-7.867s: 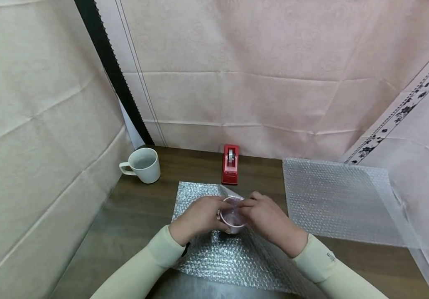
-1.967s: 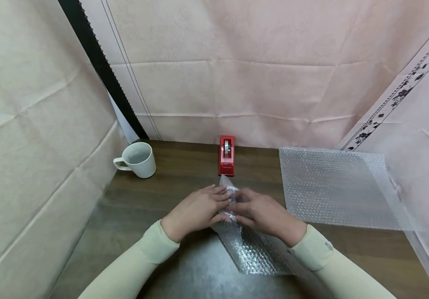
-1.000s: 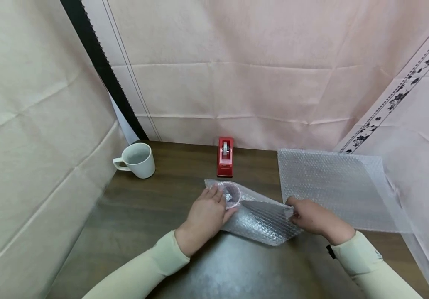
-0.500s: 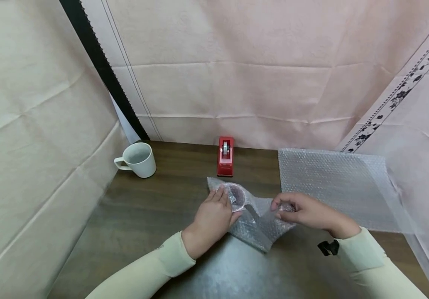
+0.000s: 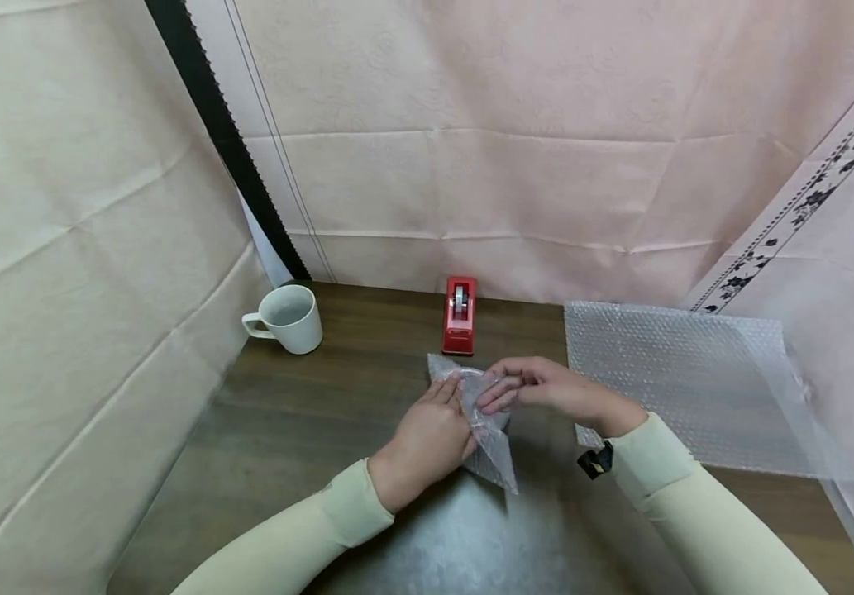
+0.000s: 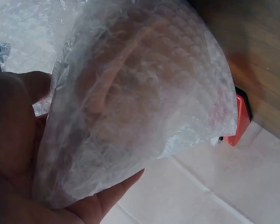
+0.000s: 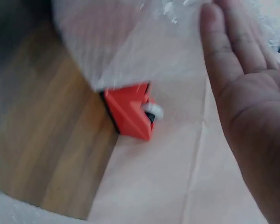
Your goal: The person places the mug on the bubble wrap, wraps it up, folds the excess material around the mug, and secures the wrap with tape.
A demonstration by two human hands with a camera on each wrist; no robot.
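Observation:
A cup wrapped in bubble wrap (image 5: 496, 450) sits at the middle of the table; the wrap covers it and a loose corner points toward the near edge. My left hand (image 5: 427, 442) holds the bundle from its left side. In the left wrist view, thumb and fingers lie around the bubble wrap (image 6: 130, 107), and a rounded rim shows faintly through it. My right hand (image 5: 538, 388) lies over the right side of the bundle, fingertips on the wrap. The right wrist view shows that hand (image 7: 252, 88) with fairly straight fingers beside the blurred wrap.
A red tape dispenser (image 5: 460, 318) stands just behind the bundle. At the back left is a white mug (image 5: 296, 322), its handle to the left. Another bubble wrap sheet (image 5: 665, 388) lies flat on the right. Pale cloth (image 5: 516, 190) hangs around the wooden table (image 5: 270, 463).
The sheet, spread flat under the cup at first, was folded over and around it. My right hand has brought the right end leftward across the cup, while my left hand stayed on its side.

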